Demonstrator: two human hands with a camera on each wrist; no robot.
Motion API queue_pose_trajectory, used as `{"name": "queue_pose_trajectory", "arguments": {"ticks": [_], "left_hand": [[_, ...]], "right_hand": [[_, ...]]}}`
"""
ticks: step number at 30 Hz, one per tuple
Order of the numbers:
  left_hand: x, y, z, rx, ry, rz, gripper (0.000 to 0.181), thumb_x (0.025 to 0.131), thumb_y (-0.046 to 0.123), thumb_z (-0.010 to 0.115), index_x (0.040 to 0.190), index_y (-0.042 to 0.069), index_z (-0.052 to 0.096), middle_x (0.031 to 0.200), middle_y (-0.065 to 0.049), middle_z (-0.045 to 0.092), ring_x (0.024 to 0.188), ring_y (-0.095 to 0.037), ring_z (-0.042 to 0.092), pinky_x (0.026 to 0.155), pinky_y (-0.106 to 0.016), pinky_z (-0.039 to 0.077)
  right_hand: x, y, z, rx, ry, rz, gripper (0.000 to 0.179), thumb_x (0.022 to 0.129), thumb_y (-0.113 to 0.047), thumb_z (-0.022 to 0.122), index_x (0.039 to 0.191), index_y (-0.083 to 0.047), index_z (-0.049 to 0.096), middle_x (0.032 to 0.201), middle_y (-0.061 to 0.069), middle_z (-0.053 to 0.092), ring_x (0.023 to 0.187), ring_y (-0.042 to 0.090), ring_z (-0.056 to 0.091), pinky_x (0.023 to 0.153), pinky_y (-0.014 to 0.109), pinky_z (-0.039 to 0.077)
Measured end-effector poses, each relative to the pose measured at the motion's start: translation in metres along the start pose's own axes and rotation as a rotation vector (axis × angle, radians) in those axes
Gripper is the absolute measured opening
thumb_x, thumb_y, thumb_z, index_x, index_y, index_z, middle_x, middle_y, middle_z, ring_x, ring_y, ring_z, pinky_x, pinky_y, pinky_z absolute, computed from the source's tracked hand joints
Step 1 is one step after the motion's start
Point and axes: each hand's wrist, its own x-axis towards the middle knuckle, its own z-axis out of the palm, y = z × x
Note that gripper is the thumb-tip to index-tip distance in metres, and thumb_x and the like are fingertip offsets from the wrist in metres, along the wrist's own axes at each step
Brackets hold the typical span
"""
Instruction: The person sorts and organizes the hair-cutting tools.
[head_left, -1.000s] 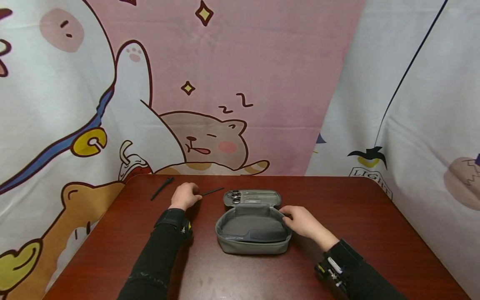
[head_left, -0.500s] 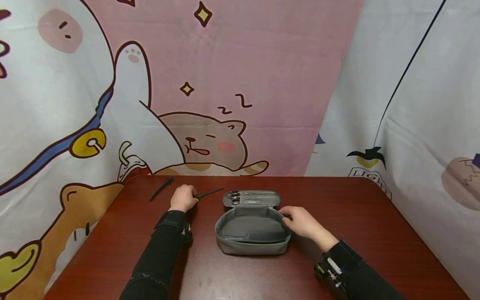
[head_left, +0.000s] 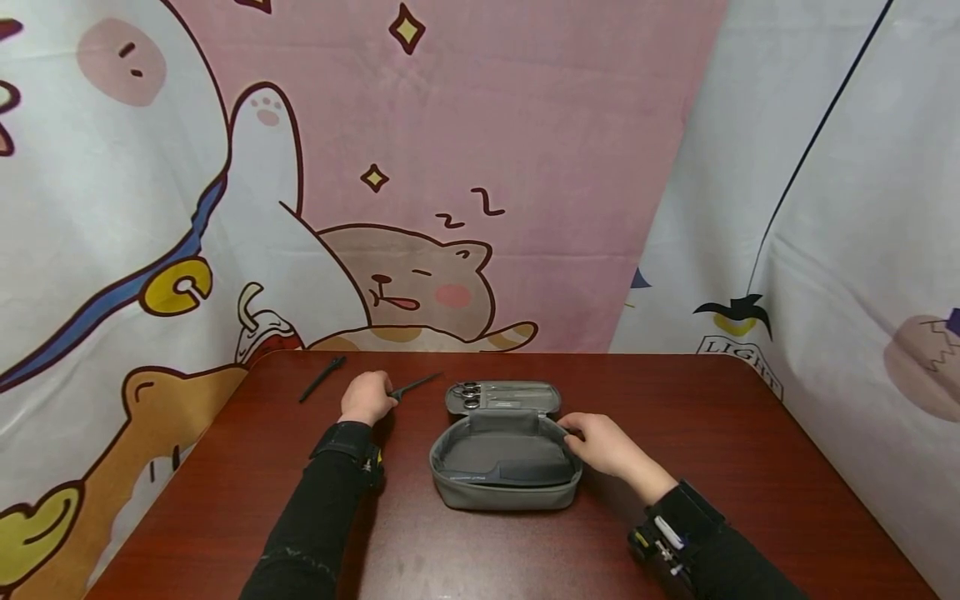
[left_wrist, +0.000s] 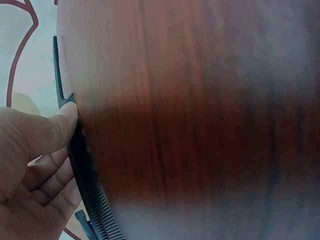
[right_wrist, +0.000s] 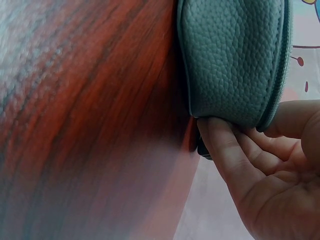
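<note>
My left hand [head_left: 367,397] pinches a black rat-tail comb [left_wrist: 86,161] between thumb and fingers. In the left wrist view, the thumb presses where the fine teeth meet the thin tail; in the head view, the tail [head_left: 417,385] points right, toward the case. A grey zippered case [head_left: 504,497] sits open at the table's middle, its lid laid back. My right hand [head_left: 602,447] holds the case's right side, thumb over the zipper rim and fingers against the outer wall [right_wrist: 230,65]. Inside lies a dark grey, handle-shaped thing [head_left: 532,472], its kind unclear.
Scissors [head_left: 471,395] and other slim tools sit in the pockets of the case's lid [head_left: 551,394]. A black hair clip [head_left: 322,379] lies on the table left of my left hand. The brown table [head_left: 405,533] ends at a printed cloth backdrop [head_left: 570,167].
My left hand's hold on the comb has shifted, so more of the comb shows past the fingers. The tail's tip has moved slightly left and up. My right hand stays on the case.
</note>
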Motion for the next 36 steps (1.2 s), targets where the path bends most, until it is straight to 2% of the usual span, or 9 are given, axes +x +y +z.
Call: {"name": "queue_pose_trajectory", "arguments": {"ticks": [8, 21, 27, 36], "left_hand": [[-0.001, -0.001, 0.0, -0.034, -0.008, -0.022, 0.015, 0.082, 0.012, 0.082, 0.087, 0.006, 0.07, 0.086, -0.007, 0.065, 0.076, -0.026, 0.06, 0.066, -0.042, 0.051], [-0.005, 0.0, -0.002, -0.031, 0.008, -0.032, 0.013, 0.083, 0.014, 0.08, 0.085, 0.009, 0.069, 0.086, -0.007, 0.066, 0.075, -0.025, 0.061, 0.065, -0.042, 0.051], [-0.01, 0.004, -0.005, -0.086, 0.069, -0.002, 0.014, 0.086, 0.014, 0.078, 0.085, 0.01, 0.065, 0.084, -0.006, 0.064, 0.071, -0.023, 0.059, 0.062, -0.039, 0.048], [-0.02, 0.026, -0.013, -0.174, 0.203, 0.097, 0.012, 0.086, 0.013, 0.078, 0.082, 0.012, 0.066, 0.08, -0.002, 0.063, 0.067, -0.019, 0.057, 0.057, -0.037, 0.046]], "right_hand": [[0.0, 0.0, 0.001, -0.001, -0.002, 0.002, 0.022, 0.093, 0.0, 0.063, 0.114, 0.001, 0.069, 0.108, 0.011, 0.069, 0.101, 0.032, 0.065, 0.084, 0.049, 0.052], [0.0, -0.001, 0.002, -0.003, 0.002, 0.013, 0.021, 0.093, 0.0, 0.063, 0.113, 0.0, 0.069, 0.108, 0.011, 0.069, 0.101, 0.031, 0.065, 0.084, 0.049, 0.052], [0.0, 0.0, 0.003, 0.004, 0.015, 0.007, 0.021, 0.093, 0.0, 0.063, 0.113, 0.0, 0.069, 0.109, 0.012, 0.069, 0.102, 0.032, 0.065, 0.084, 0.05, 0.052], [-0.002, 0.004, 0.002, 0.081, 0.045, -0.008, 0.025, 0.095, -0.009, 0.065, 0.118, 0.001, 0.067, 0.109, 0.011, 0.068, 0.099, 0.03, 0.065, 0.08, 0.045, 0.054]]}}
